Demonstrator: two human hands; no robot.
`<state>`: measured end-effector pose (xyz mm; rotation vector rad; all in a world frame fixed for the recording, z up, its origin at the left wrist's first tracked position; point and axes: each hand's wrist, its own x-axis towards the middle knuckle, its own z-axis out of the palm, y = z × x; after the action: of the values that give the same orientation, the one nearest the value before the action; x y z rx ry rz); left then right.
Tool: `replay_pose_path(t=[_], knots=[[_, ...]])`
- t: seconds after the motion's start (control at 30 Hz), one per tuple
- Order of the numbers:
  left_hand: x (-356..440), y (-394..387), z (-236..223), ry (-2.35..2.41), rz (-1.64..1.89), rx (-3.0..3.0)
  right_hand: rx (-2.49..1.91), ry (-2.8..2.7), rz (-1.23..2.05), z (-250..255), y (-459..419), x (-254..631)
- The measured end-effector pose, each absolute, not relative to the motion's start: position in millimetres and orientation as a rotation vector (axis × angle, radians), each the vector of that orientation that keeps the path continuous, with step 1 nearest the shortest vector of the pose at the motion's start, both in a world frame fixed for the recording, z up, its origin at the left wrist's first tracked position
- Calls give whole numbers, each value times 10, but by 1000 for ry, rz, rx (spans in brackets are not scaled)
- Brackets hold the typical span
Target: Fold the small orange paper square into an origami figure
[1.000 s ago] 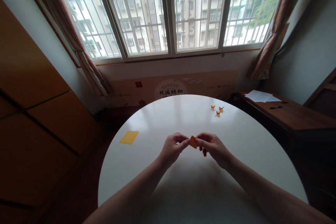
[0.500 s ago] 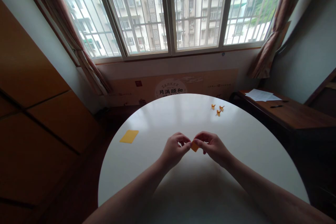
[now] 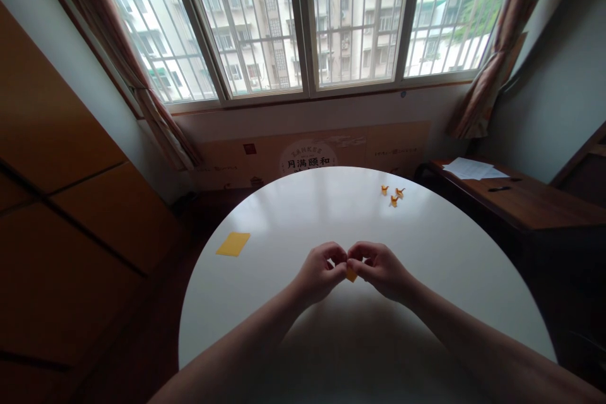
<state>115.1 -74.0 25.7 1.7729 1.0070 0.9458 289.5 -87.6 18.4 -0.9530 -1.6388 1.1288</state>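
Note:
Between my two hands is a small folded piece of yellow-orange origami paper (image 3: 351, 274), its lower corner showing beneath the thumbs. My left hand (image 3: 324, 270) pinches it from the left with thumb and curled fingers. From the other side my right hand (image 3: 376, 267) grips it the same way, and the fingertips of both hands meet over it. Most of the paper is hidden by the thumbs. A flat stack or sheet of yellow paper (image 3: 233, 243) lies on the table's left side. Three small folded orange paper figures (image 3: 394, 201) stand near the far right edge.
The round white table (image 3: 284, 208) fills the middle. Behind it is a barred window above a printed cardboard panel (image 3: 265, 154). On the right, a brown wooden bench (image 3: 544, 202) carries white papers (image 3: 473, 168) and a dark object. A wooden cabinet (image 3: 57, 139) stands at left.
My hands have drawn closer together, thumbs now nearly touching. Less of the folded paper shows between them, and it sits slightly lower in view. The other papers stay put.

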Motion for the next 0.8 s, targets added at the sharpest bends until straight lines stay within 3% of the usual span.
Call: replay_pose_path(t=[0.5,0.8], knots=[[1094,-652,231,994,990,1686,-1007,-1094,1211,226,-690,3115],[1111,-692,238,995,937,1677,-1027,-1204,1359,181,-779,2975]])
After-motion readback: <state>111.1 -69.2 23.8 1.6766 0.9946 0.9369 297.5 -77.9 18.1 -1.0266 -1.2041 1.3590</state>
